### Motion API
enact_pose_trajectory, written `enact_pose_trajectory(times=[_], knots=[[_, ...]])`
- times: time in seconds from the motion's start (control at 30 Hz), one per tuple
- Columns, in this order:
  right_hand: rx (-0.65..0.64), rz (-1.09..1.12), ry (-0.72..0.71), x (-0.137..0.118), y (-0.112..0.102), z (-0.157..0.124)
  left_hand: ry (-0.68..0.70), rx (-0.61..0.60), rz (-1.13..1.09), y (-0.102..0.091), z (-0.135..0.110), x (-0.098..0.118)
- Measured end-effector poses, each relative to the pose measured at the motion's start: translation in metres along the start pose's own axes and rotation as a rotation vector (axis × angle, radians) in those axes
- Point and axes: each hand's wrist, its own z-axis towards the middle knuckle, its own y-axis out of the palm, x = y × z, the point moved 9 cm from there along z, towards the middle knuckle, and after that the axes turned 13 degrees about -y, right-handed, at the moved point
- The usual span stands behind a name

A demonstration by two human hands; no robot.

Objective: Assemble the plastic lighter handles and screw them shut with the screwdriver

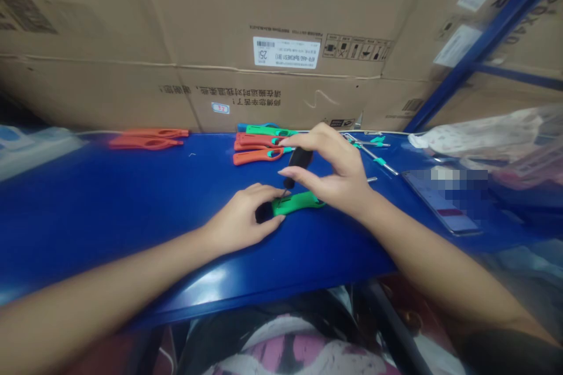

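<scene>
Left hand (246,217) pressed down the green plastic lighter body (295,203) on the blue table (132,211); right hand (338,173) pinched a black-handled screwdriver (299,163) upright over it

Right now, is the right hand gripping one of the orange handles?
No, the right hand holds a black screwdriver over the green handle.
</scene>
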Motion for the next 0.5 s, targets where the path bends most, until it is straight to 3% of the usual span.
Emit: enact_pose_trajectory(times=[0.17, 0.3, 0.37, 0.5], knots=[[-0.114, 0.209, 0.012, -0.003, 0.014, 0.001, -0.013, -0.015, 0.016, 0.003, 0.001, -0.002], [0.002, 0.037, -0.011, -0.006, 0.001, 0.003, -0.014, 0.000, 0.009, 0.002, 0.000, -0.002], [-0.037, 0.007, -0.032, -0.008, 0.003, 0.004, -0.015, -0.004, 0.006, 0.001, 0.000, -0.002], [-0.158, 0.242, 0.049, -0.002, 0.017, 0.001, -0.018, -0.021, 0.007, 0.002, 0.001, -0.001]])
